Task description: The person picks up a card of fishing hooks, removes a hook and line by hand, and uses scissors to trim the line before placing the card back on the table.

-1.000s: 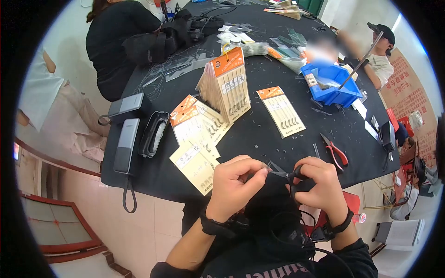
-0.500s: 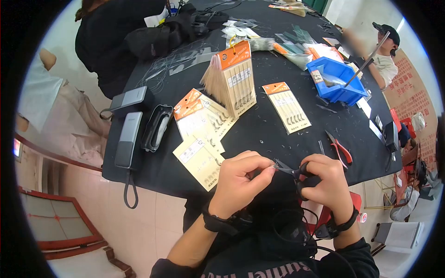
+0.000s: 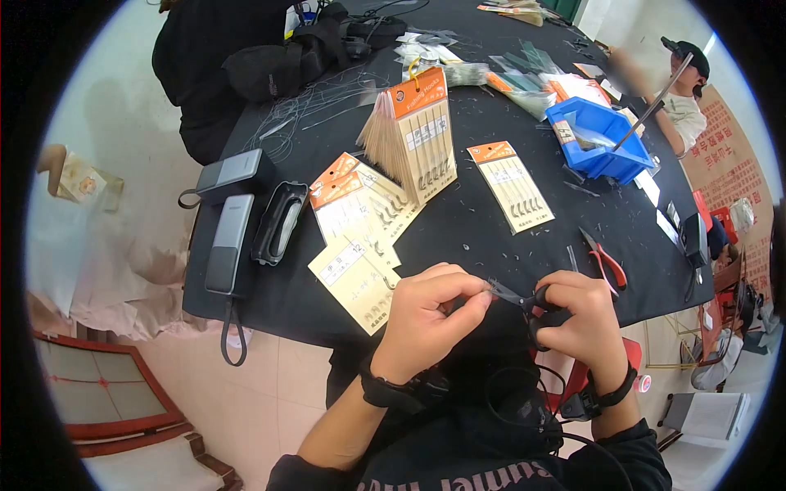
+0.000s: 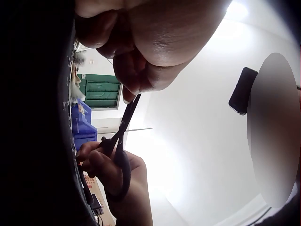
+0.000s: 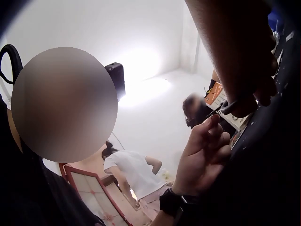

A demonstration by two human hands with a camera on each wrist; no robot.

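Close to the table's front edge, my left hand [image 3: 434, 315] pinches a tiny thin item between thumb and forefinger; its kind is too small to tell. My right hand [image 3: 577, 307] grips black-handled scissors [image 3: 512, 296], fingers and thumb through the loops. The blades point left, their tips right at the left fingertips, and look nearly together in the left wrist view. Left of the left hand lie loose fishing hook cards [image 3: 348, 282], overlapping one another. Behind them stands a thick bundle of hook cards [image 3: 424, 135] with orange tops. A single hook card [image 3: 512, 188] lies farther right.
Red-handled pliers [image 3: 604, 260] lie beyond the right hand. A blue bin [image 3: 602, 168] with a rod leaning in it stands at the back right. Two power banks [image 3: 229, 245] and a black case [image 3: 281, 225] occupy the left side. Clear scraps dot the black tablecloth [image 3: 467, 221].
The scissor blades, spread apart a second ago, now stand closer together at the left fingertips. Both hands stay in nearly the same place, while the head view has shifted slightly.
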